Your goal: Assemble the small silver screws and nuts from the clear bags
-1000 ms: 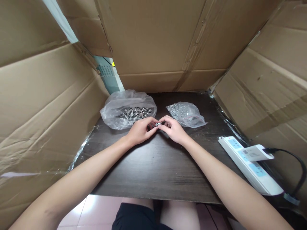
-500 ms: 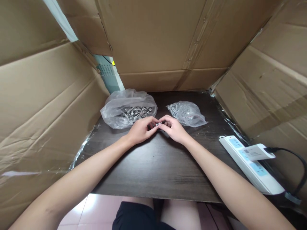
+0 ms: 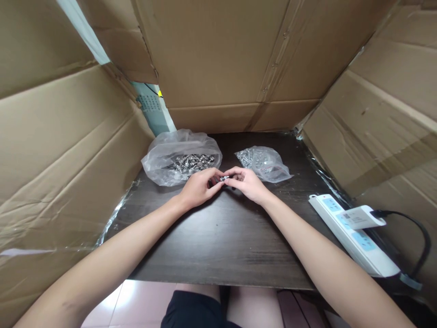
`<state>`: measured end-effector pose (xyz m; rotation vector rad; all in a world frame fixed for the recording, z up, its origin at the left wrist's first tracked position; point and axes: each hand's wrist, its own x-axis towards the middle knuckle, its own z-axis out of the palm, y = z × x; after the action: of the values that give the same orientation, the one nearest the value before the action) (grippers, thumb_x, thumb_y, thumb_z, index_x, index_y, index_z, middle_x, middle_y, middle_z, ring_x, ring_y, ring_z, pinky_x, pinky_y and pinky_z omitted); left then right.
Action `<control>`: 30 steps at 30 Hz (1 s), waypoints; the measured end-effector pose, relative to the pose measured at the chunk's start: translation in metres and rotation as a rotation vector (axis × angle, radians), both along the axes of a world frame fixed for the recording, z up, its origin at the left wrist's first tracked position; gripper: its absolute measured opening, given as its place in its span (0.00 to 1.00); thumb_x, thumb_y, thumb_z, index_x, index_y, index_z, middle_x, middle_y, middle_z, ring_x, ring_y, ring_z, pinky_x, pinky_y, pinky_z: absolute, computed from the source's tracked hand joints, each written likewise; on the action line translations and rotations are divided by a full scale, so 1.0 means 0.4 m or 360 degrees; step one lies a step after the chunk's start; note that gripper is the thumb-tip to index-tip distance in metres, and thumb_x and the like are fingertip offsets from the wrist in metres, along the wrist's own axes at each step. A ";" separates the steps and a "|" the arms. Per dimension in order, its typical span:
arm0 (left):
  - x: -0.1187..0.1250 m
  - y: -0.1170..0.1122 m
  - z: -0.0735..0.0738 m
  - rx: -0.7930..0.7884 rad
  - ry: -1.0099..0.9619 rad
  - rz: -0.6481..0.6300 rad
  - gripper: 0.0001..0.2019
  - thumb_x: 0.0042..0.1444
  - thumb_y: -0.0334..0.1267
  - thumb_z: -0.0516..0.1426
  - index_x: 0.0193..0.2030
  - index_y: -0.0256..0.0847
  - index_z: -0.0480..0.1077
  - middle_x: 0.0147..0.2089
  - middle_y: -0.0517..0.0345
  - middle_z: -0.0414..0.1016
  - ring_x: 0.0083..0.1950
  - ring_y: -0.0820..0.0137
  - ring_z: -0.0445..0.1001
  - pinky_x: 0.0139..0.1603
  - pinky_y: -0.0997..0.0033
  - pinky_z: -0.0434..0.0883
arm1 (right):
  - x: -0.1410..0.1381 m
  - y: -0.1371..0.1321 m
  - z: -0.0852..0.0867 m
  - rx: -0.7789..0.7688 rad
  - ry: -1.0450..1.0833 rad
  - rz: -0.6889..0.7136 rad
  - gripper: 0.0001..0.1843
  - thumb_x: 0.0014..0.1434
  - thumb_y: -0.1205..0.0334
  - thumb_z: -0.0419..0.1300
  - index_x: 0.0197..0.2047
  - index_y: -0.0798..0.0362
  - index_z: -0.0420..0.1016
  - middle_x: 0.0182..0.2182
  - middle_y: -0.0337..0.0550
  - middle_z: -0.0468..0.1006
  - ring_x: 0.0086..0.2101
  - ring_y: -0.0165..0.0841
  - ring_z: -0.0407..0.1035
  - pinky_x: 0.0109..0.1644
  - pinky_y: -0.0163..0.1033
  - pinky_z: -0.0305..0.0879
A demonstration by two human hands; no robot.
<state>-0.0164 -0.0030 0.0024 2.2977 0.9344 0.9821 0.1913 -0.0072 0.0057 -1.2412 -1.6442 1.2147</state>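
Observation:
A small silvery screw is pinched between both hands above the dark table. My left hand is closed on its left end, thumb and fingertips together. From the other side, my right hand grips its right end with thumb and index finger. The fingers cover much of the piece, so its exact shape is hard to make out. Behind my left hand lies an open clear plastic bag with many metal fasteners in it. Beyond my right hand is a smaller clear bag holding silvery screws.
Cardboard walls enclose the table at the back and both sides. On the right lies a white power strip with a white plug-in adapter and a black cable. The table's front edge is just above my lap.
Both hands keep hold of the small screw, and the fingers have shifted only slightly around it. The view has moved a little, so the whole scene sits slightly lower and further left.

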 end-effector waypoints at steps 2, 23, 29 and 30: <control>0.000 -0.001 0.001 0.0000 0.0009 0.0000 0.08 0.66 0.39 0.59 0.48 0.40 0.75 0.39 0.56 0.79 0.35 0.72 0.76 0.34 0.75 0.72 | 0.001 0.001 -0.001 -0.0007 0.0029 0.0002 0.18 0.53 0.52 0.68 0.43 0.55 0.81 0.28 0.40 0.78 0.28 0.31 0.67 0.34 0.39 0.63; -0.001 0.001 -0.001 0.0020 -0.0015 -0.0026 0.08 0.67 0.39 0.58 0.48 0.40 0.74 0.39 0.57 0.79 0.35 0.72 0.76 0.33 0.75 0.72 | -0.010 -0.007 -0.003 0.0251 -0.0137 0.0023 0.13 0.62 0.52 0.61 0.33 0.53 0.79 0.30 0.40 0.74 0.31 0.32 0.67 0.39 0.40 0.64; -0.004 0.001 -0.002 0.0026 -0.0022 -0.0045 0.08 0.67 0.39 0.58 0.48 0.40 0.74 0.39 0.57 0.79 0.36 0.73 0.76 0.34 0.76 0.72 | -0.010 -0.008 -0.004 0.0263 -0.0147 0.0030 0.14 0.62 0.52 0.61 0.33 0.53 0.79 0.31 0.41 0.75 0.32 0.33 0.67 0.39 0.41 0.63; -0.004 0.001 -0.001 0.0022 -0.0023 -0.0045 0.08 0.67 0.39 0.58 0.48 0.40 0.74 0.39 0.57 0.79 0.36 0.73 0.76 0.34 0.76 0.71 | -0.010 -0.008 -0.004 0.0271 -0.0151 0.0036 0.14 0.62 0.52 0.61 0.33 0.53 0.79 0.31 0.41 0.75 0.32 0.33 0.68 0.39 0.40 0.63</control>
<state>-0.0179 -0.0026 0.0020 2.3057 0.8897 0.9954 0.1872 -0.0104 0.0043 -1.1924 -1.7947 1.0193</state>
